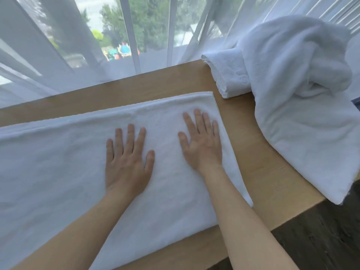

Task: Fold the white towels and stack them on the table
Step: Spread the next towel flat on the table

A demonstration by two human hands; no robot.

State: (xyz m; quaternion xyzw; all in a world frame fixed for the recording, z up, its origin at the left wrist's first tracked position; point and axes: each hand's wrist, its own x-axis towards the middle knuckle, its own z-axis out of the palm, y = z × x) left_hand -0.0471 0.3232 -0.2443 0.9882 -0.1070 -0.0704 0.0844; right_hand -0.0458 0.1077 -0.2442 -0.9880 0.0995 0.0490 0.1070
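Note:
A long white towel (58,162) lies flat on the wooden table (253,152), folded lengthwise, running off the left edge of view. My left hand (127,158) presses flat on it near its middle, fingers straight and spread. My right hand (202,141) lies flat on the towel's right end, fingers straight, close to the right edge. At the back right a folded white towel (228,73) rests on the table, and a crumpled white towel (300,90) is heaped beside and partly over it, draping off the table's right edge.
Sheer white curtains (58,55) hang along the table's far edge in front of a window. Dark wood floor (321,240) shows at the lower right, past the table's corner. Bare tabletop lies between the flat towel and the heap.

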